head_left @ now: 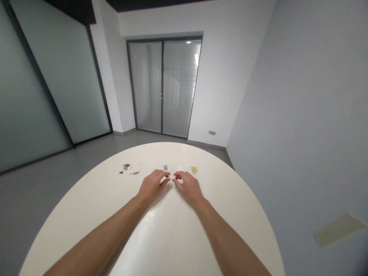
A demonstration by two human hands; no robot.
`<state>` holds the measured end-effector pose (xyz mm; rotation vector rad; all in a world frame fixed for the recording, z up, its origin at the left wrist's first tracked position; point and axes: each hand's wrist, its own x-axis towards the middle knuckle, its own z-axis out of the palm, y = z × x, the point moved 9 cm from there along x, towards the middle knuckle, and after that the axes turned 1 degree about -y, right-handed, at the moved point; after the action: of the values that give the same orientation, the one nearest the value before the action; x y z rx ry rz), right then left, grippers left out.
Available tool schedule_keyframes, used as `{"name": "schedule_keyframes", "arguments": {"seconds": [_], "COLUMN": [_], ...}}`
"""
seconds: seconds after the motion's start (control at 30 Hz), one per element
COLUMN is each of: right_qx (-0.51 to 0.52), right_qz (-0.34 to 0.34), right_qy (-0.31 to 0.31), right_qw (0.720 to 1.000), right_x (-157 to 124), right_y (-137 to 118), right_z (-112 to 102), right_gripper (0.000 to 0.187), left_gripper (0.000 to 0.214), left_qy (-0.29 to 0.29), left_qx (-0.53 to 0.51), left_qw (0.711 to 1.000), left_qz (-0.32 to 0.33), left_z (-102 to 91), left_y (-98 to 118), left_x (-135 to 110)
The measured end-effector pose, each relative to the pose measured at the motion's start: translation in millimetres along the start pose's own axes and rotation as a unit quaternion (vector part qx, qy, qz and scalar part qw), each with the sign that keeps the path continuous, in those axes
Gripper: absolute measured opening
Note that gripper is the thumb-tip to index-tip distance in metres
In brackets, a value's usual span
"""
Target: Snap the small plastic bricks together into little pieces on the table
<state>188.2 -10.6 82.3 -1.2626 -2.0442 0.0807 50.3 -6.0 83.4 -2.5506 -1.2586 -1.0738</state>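
Observation:
A small whitish piece point(171, 177), too small to name, sits between my two hands over the table. My left hand point(154, 184) pinches at its left side with thumb and fingertips. From the right, my right hand point(188, 185) grips it in the same way, fingers curled and thumb below. Just beyond the fingers lie two short grey-blue strips point(165, 167). Flat yellow pieces point(194, 169) rest past my right hand, and a pale, whitish item point(179, 168) shows faintly between them and the strips.
The round white table point(172, 237) fills the lower view. Toward its far left lie a cluster of dark grey pieces point(126, 167), a small black piece point(121, 172) and a yellow-and-grey strip point(134, 173). A wall point(301, 126) rises close on the right.

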Motion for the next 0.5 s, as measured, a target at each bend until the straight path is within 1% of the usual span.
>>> {"name": "schedule_keyframes", "arguments": {"seconds": [0.5], "right_qx": [-0.001], "right_qz": [-0.001], "right_qy": [-0.002], "right_qw": [1.000], "right_x": [0.0], "right_y": [0.7], "right_z": [0.4], "right_gripper": [0.017], "left_gripper": [0.016], "left_qy": [0.012], "left_qx": [-0.014], "left_qw": [1.000], "left_qz": [0.001], "left_z": [-2.5], "left_y": [0.7], "left_x": [-1.0]}}
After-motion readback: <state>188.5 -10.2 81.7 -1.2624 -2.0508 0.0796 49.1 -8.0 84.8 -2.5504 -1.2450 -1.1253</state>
